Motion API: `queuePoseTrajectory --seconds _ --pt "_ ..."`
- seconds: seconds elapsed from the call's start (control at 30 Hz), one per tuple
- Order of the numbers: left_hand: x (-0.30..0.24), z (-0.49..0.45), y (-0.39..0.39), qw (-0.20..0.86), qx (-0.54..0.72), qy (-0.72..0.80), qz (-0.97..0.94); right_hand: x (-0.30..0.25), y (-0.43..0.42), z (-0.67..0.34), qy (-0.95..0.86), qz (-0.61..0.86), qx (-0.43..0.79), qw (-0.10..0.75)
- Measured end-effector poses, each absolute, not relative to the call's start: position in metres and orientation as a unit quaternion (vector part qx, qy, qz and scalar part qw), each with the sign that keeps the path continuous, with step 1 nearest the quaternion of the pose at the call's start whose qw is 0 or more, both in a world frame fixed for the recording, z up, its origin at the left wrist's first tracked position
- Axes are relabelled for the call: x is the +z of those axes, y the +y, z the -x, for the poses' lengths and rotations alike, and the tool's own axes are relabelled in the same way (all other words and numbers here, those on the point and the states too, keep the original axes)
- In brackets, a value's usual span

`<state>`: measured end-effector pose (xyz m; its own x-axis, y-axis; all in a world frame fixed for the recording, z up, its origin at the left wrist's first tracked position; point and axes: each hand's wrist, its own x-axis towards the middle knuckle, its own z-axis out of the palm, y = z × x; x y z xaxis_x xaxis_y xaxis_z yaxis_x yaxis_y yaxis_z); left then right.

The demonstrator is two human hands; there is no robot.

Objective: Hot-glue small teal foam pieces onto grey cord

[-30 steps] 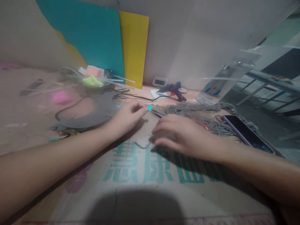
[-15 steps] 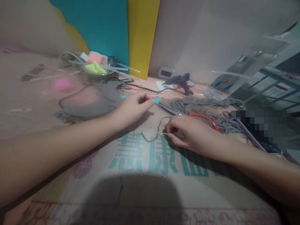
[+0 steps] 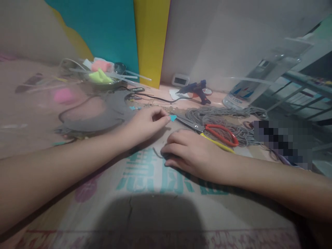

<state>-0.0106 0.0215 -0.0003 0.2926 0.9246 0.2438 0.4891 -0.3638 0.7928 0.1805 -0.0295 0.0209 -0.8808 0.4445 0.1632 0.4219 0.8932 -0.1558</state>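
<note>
My left hand (image 3: 153,121) is closed, pinching a small turquoise piece (image 3: 173,118) between thumb and forefinger just above the cardboard (image 3: 218,211). Close by on the right, my right hand (image 3: 184,150) rests low over the cardboard with its fingers bent. A short piece of grey cord (image 3: 157,153) pokes out from beneath those fingertips; the rest of it is covered. What the right fingers hold, if anything, is hidden. Scissors (image 3: 220,135) with one red and one yellow handle lie behind the right hand, their blades pointing towards the turquoise piece.
A bundle of grey cord (image 3: 243,129) lies behind the scissors. Further back are a blue glue gun (image 3: 195,90), a small white digital clock (image 3: 181,80) and a clear bottle (image 3: 241,91). At left stand a bowl of coloured clay (image 3: 100,77) and a grey curved piece (image 3: 111,114).
My right hand has turned and moved left and down over the short cord. The thin stick it held is out of sight. More of the scissors shows; my left hand keeps its pinch.
</note>
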Motion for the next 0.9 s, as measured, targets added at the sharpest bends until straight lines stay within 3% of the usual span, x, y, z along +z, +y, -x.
queuePoseTrajectory --seconds 0.17,0.4,0.9 --pt "0.001 0.01 0.019 0.279 0.309 0.485 -0.769 0.013 -0.022 -0.185 -0.965 0.213 0.091 0.12" --pt "-0.004 0.011 0.018 0.111 0.203 0.451 -0.862 0.005 -0.024 -0.225 -0.945 0.215 0.133 0.206" --pt "-0.003 0.014 0.015 0.164 0.286 0.471 -0.818 0.003 -0.025 -0.227 -0.954 0.209 0.081 0.197"
